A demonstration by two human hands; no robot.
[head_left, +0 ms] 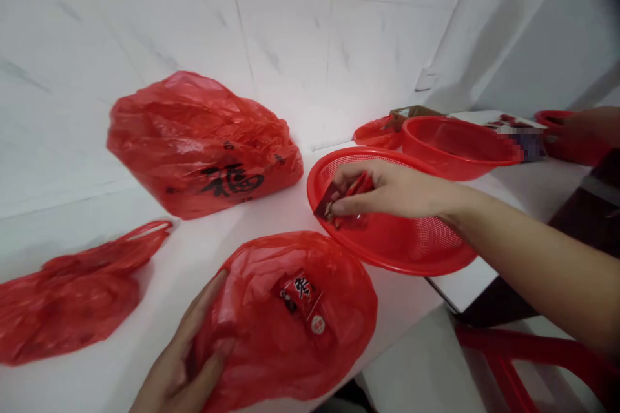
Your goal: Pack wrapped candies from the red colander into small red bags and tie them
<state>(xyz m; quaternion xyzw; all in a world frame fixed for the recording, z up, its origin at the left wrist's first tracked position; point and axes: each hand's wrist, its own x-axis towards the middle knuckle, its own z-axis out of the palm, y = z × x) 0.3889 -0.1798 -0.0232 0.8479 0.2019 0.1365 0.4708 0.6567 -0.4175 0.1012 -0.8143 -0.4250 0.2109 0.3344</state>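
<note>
My left hand [191,352] grips the side of a red plastic bag [261,348], its mouth spread wide toward me. Inside the bag lie small red snack packets [303,290] with printed characters. My right hand [363,187] is closed around several small wrapped packets [329,203], red and brown. It hangs over the near left part of a red plastic colander [402,251] with perforated sides. The colander stands on the white table [271,222], just beyond the bag on the right.
A full red bag [203,148] with black lettering stands against the tiled wall. Another red bag [82,297] lies at left. Behind the colander is a red basin [455,142]. At far right another person's hand [581,132] is by a red container. A red stool [523,348] stands below.
</note>
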